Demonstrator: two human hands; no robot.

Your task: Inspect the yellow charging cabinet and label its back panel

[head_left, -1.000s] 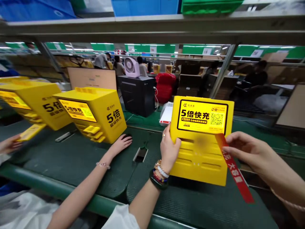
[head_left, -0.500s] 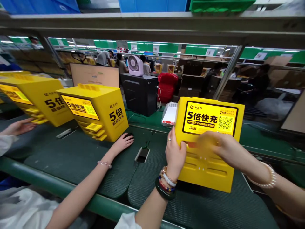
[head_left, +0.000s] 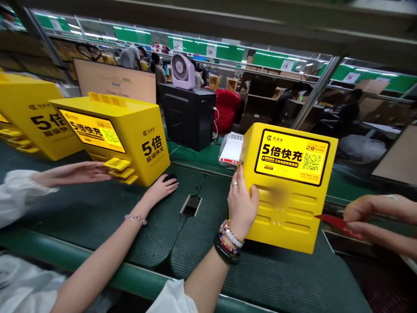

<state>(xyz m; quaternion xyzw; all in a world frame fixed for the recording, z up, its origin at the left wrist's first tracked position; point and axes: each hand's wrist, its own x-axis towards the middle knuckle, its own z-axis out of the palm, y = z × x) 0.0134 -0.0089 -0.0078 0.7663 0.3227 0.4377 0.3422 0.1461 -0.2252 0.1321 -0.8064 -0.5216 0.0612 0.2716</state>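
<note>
Head view: the left hand (head_left: 243,204) is clamped on the left edge of a yellow power-bank charging station (head_left: 286,187), thumb on the slotted front and fingers wrapped behind, holding it upright on the green counter (head_left: 280,278) at about 1 o'clock from the wearer. At 3 o'clock the right hand (head_left: 365,215) pinches a red strip (head_left: 332,221) between thumb and fingertips, well apart from the station's right side and over a recess in the counter. By my reading the step in hand is steadying the station while the strip is handled off to the side; the next move would call for the left grip to keep the box from tipping while the strip is brought to or away from the front panel. A co-worker's two hands lie at 9 to 10 o'clock: one (head_left: 73,173) reaches toward the power banks jutting from a second station (head_left: 120,134), the other (head_left: 160,189) rests on a dark mouse. Open belt lies in front of and left of the held station up to a rectangular slot (head_left: 190,204); the counter's near rail and the right-hand recess edge bound the free room
</note>
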